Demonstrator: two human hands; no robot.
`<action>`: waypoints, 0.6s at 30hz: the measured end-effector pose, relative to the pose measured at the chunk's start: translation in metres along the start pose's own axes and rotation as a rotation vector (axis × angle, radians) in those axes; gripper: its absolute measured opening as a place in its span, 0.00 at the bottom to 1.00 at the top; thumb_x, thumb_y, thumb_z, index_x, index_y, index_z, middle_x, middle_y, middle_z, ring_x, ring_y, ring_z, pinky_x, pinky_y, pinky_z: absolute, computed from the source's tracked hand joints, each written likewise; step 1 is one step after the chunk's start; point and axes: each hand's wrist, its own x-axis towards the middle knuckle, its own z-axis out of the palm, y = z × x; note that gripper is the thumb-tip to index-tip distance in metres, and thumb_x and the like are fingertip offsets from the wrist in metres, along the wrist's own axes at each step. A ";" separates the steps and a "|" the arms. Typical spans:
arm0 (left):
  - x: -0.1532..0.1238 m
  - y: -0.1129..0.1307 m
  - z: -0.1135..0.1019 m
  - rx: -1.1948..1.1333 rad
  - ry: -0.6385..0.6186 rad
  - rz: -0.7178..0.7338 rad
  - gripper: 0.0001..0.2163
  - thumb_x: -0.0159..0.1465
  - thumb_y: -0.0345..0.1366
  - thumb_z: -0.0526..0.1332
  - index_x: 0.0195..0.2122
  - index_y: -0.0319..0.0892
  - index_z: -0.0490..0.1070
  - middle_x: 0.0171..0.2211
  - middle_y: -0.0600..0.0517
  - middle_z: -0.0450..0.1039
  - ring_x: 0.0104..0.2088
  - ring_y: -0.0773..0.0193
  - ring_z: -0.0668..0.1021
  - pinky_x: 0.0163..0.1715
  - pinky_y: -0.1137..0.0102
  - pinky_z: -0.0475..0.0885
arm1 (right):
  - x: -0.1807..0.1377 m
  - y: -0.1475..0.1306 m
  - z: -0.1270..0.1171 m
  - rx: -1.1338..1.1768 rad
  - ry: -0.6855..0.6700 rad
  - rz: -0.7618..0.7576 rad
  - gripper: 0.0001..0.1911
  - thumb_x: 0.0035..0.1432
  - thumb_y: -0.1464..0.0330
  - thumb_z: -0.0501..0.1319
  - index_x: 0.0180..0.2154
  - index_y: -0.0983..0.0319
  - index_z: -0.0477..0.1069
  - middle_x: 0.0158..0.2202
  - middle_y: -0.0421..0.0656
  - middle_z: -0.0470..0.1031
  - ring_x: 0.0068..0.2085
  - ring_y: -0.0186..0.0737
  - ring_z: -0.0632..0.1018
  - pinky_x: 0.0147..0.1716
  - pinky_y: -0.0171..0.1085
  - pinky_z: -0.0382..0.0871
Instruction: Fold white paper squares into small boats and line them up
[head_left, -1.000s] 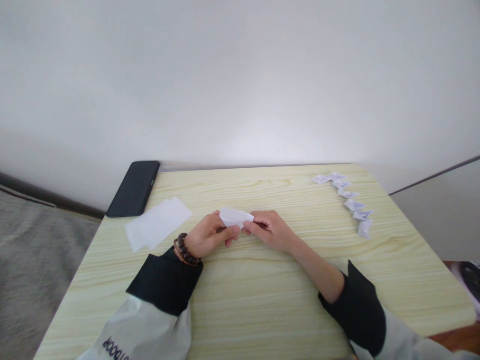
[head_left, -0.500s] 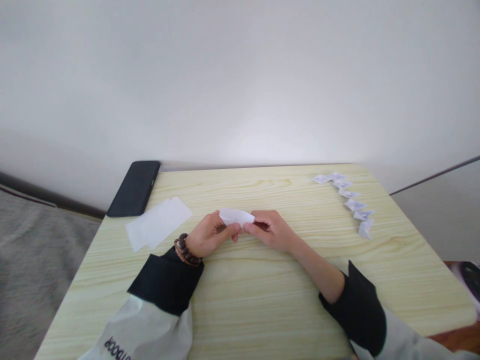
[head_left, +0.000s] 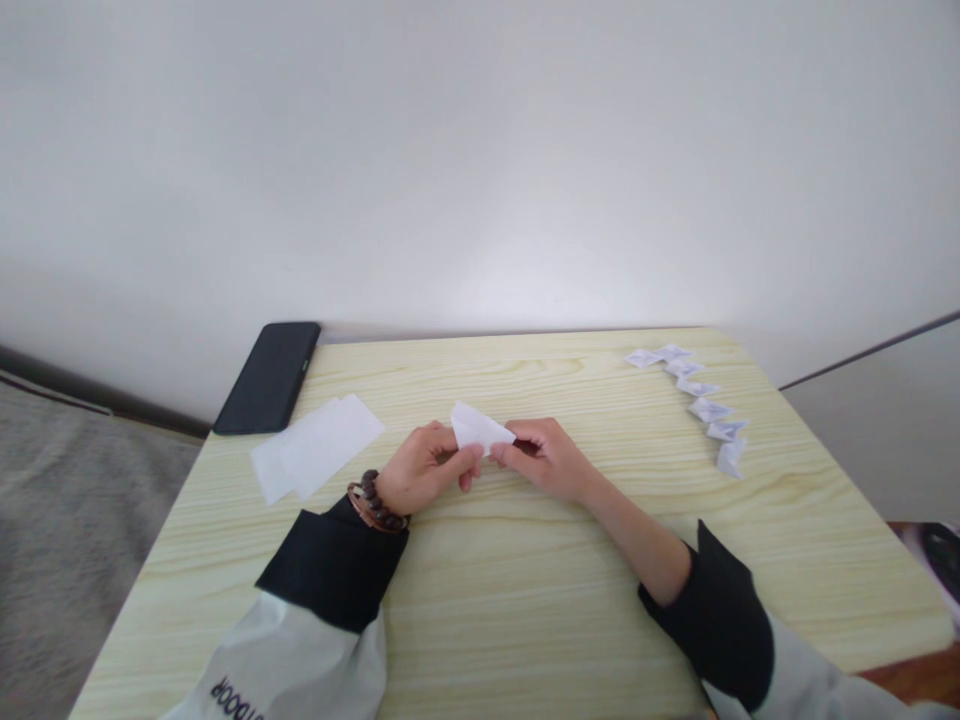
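Note:
A small folded white paper [head_left: 477, 428] is held just above a pale wooden table [head_left: 525, 590], near its middle. My left hand [head_left: 424, 470], with a dark bead bracelet on the wrist, pinches the paper's left end between thumb and fingers. On the other side, my right hand [head_left: 544, 458] pinches the paper's right end, fingers curled. Both hands meet under the paper, their heels close to the tabletop.
A black phone [head_left: 268, 376] lies at the table's far left corner. Loose white sheets [head_left: 315, 446] sit beside it. A curved row of several small folded paper pieces [head_left: 701, 404] lies at the far right. A white wall stands behind the table.
The paper has been turned and raised between the fingers, its top now coming to a point. Both hands have shifted slightly to the right.

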 end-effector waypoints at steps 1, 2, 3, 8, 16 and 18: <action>0.000 0.000 0.000 -0.013 0.011 -0.010 0.19 0.62 0.41 0.53 0.17 0.40 0.71 0.18 0.53 0.73 0.23 0.67 0.73 0.30 0.74 0.68 | 0.000 0.000 0.000 0.019 -0.004 0.008 0.14 0.57 0.66 0.55 0.22 0.65 0.65 0.18 0.35 0.59 0.21 0.27 0.60 0.21 0.29 0.52; 0.000 -0.001 0.000 -0.034 0.025 -0.028 0.19 0.62 0.42 0.53 0.19 0.40 0.72 0.20 0.53 0.74 0.25 0.66 0.74 0.31 0.74 0.68 | -0.001 0.000 0.000 0.039 -0.006 0.015 0.14 0.58 0.66 0.55 0.22 0.65 0.66 0.19 0.35 0.60 0.21 0.28 0.61 0.21 0.29 0.52; 0.000 -0.003 0.000 -0.060 0.043 -0.050 0.18 0.62 0.43 0.53 0.21 0.39 0.72 0.23 0.52 0.75 0.26 0.66 0.74 0.32 0.73 0.68 | -0.001 0.001 0.000 0.061 -0.008 0.018 0.14 0.58 0.66 0.55 0.23 0.65 0.66 0.19 0.36 0.62 0.22 0.28 0.62 0.21 0.29 0.53; 0.001 -0.012 0.004 -0.277 0.209 -0.108 0.15 0.58 0.44 0.60 0.40 0.38 0.70 0.33 0.49 0.75 0.34 0.62 0.76 0.36 0.71 0.70 | -0.001 0.004 0.001 0.163 0.002 0.016 0.17 0.62 0.65 0.50 0.24 0.65 0.68 0.20 0.38 0.66 0.23 0.30 0.67 0.25 0.30 0.59; -0.001 -0.011 0.004 -0.317 0.185 -0.187 0.25 0.54 0.44 0.64 0.50 0.38 0.63 0.34 0.48 0.77 0.33 0.61 0.77 0.36 0.69 0.71 | 0.000 0.003 0.001 -0.043 0.049 -0.019 0.17 0.61 0.64 0.52 0.23 0.64 0.67 0.20 0.37 0.66 0.22 0.28 0.66 0.23 0.29 0.55; -0.001 -0.010 0.003 -0.293 0.182 -0.195 0.19 0.53 0.43 0.65 0.42 0.38 0.66 0.33 0.49 0.77 0.33 0.61 0.78 0.35 0.69 0.71 | 0.000 0.003 0.002 -0.113 0.063 -0.047 0.17 0.60 0.63 0.54 0.21 0.64 0.64 0.19 0.37 0.64 0.21 0.28 0.64 0.22 0.29 0.54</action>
